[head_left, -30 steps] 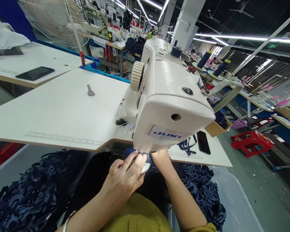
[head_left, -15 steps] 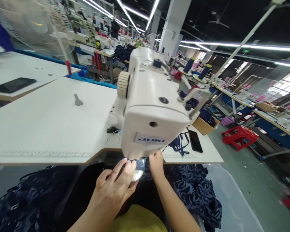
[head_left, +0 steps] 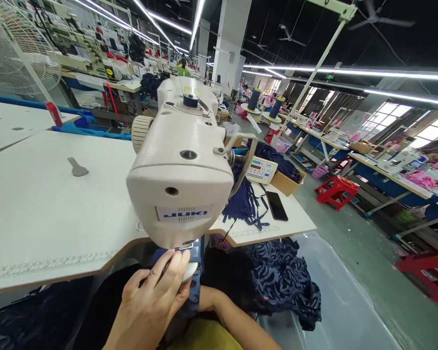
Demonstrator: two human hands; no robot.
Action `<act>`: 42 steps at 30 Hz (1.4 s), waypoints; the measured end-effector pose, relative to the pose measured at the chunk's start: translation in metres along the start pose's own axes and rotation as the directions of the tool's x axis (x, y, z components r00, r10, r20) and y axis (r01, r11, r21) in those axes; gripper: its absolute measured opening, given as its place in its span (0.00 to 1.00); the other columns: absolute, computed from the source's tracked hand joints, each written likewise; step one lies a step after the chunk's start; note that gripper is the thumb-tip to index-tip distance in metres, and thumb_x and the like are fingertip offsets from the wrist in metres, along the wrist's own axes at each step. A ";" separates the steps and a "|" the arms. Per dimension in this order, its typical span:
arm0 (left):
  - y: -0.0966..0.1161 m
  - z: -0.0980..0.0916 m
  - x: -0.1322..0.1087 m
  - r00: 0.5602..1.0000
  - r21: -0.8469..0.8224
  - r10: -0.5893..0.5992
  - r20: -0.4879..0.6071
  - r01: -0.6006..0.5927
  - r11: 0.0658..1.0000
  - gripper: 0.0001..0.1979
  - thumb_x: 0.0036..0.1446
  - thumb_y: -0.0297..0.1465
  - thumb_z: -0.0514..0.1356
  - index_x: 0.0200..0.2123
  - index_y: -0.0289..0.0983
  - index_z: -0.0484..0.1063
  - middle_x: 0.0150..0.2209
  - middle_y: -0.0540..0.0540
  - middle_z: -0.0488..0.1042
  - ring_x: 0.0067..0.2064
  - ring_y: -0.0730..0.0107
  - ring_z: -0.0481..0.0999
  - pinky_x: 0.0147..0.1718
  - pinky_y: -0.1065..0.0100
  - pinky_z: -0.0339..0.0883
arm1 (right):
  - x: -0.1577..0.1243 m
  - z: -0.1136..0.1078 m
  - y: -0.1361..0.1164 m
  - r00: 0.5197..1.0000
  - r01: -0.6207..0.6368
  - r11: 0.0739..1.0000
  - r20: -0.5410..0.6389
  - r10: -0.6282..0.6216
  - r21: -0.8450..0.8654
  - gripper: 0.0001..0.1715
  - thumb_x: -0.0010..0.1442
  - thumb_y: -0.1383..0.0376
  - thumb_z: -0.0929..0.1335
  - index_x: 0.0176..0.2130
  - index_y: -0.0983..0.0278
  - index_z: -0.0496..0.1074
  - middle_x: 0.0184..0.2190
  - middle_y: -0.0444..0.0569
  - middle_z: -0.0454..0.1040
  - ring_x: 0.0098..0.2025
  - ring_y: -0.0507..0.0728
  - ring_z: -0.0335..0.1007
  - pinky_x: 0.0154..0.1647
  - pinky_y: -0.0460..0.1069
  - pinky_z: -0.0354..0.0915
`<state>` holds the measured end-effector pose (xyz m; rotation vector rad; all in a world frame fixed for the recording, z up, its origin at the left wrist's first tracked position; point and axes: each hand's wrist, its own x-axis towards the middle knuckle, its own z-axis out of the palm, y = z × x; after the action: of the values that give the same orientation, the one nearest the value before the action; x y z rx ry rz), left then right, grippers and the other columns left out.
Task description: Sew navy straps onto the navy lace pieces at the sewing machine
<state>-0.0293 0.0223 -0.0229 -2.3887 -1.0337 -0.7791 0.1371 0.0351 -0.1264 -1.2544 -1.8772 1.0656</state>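
Note:
The white JUKI sewing machine stands in front of me, its rounded head end toward me. My left hand is closed at the small rounded bed end under the head. Its fingertips press navy fabric there, and the thumb lies lower along the bed's side. The fabric hangs down from the bed in a strip. Behind that strip my right wrist passes out of sight, so the fingers of my right hand are hidden. Needle and presser foot are mostly covered by the head and my left fingers.
The white tabletop carries a flat grey metal piece at left. On the right lie navy straps, a phone, a control panel and a cardboard box. Patterned navy cloth fills part of a clear bin.
The view has swung right. My right hand has dropped from beside the machine head to behind the hanging fabric. My left hand stays pressed on the fabric at the bed.

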 end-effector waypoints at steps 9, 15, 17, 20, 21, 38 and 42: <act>0.010 -0.013 -0.014 0.999 -0.259 0.018 -0.046 -0.029 0.965 0.12 0.62 0.25 0.52 0.44 0.40 0.71 0.37 0.48 0.78 0.42 0.66 0.74 0.47 0.61 0.57 | -0.059 -0.091 0.027 0.954 -0.294 0.810 0.210 0.215 0.507 0.33 0.46 0.44 0.72 0.43 0.64 0.76 0.41 0.51 0.78 0.48 0.63 0.72 0.56 0.59 0.60; 0.007 0.021 -0.082 0.852 -0.359 0.053 0.521 0.162 0.919 0.10 0.59 0.27 0.52 0.29 0.40 0.71 0.28 0.48 0.74 0.29 0.64 0.74 0.31 0.64 0.65 | -0.086 -0.155 0.011 0.932 -0.363 0.835 0.169 0.322 0.413 0.27 0.45 0.43 0.71 0.24 0.64 0.73 0.21 0.44 0.70 0.25 0.55 0.64 0.30 0.49 0.63; 0.005 0.029 -0.091 0.787 -0.286 -0.059 0.614 0.292 0.913 0.10 0.59 0.28 0.51 0.35 0.40 0.73 0.32 0.45 0.76 0.30 0.63 0.76 0.29 0.65 0.67 | -0.075 -0.137 -0.002 0.931 -0.364 0.854 0.140 0.336 0.373 0.23 0.50 0.47 0.70 0.23 0.65 0.71 0.19 0.41 0.66 0.23 0.50 0.58 0.27 0.46 0.58; 0.010 0.026 -0.076 0.845 -0.331 -0.088 0.527 0.300 0.895 0.18 0.60 0.34 0.53 0.53 0.39 0.66 0.48 0.40 0.74 0.45 0.59 0.76 0.41 0.63 0.70 | -0.050 -0.090 -0.022 0.939 -0.339 0.890 0.051 0.340 0.303 0.25 0.58 0.48 0.66 0.24 0.65 0.68 0.18 0.39 0.61 0.23 0.49 0.53 0.24 0.44 0.53; 0.012 0.023 -0.067 0.880 -0.370 -0.067 0.471 0.266 0.890 0.20 0.61 0.36 0.54 0.55 0.38 0.64 0.50 0.40 0.73 0.48 0.59 0.75 0.44 0.63 0.69 | -0.042 -0.073 -0.029 0.944 -0.321 0.880 0.045 0.326 0.350 0.26 0.59 0.47 0.64 0.25 0.66 0.68 0.19 0.40 0.62 0.23 0.49 0.55 0.24 0.44 0.54; 0.039 0.024 -0.028 0.876 -0.354 -0.071 0.476 0.265 0.897 0.12 0.65 0.33 0.45 0.37 0.36 0.66 0.28 0.44 0.76 0.30 0.62 0.77 0.30 0.64 0.68 | -0.016 -0.042 -0.045 0.967 -0.186 0.923 -0.228 0.112 -0.337 0.19 0.68 0.58 0.57 0.31 0.63 0.68 0.26 0.46 0.71 0.29 0.53 0.65 0.29 0.45 0.57; 0.041 0.025 -0.025 0.861 -0.384 -0.063 0.504 0.288 0.877 0.12 0.64 0.28 0.43 0.41 0.35 0.65 0.31 0.42 0.76 0.32 0.64 0.77 0.32 0.65 0.69 | -0.020 -0.034 -0.044 0.961 -0.118 0.992 -0.247 0.125 0.045 0.27 0.70 0.54 0.51 0.34 0.64 0.68 0.26 0.44 0.69 0.28 0.52 0.65 0.28 0.44 0.58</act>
<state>-0.0038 -0.0025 -0.0639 -3.0190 -1.4166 -0.5317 0.1543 0.0161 -0.0733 -1.4305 -1.6066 0.9452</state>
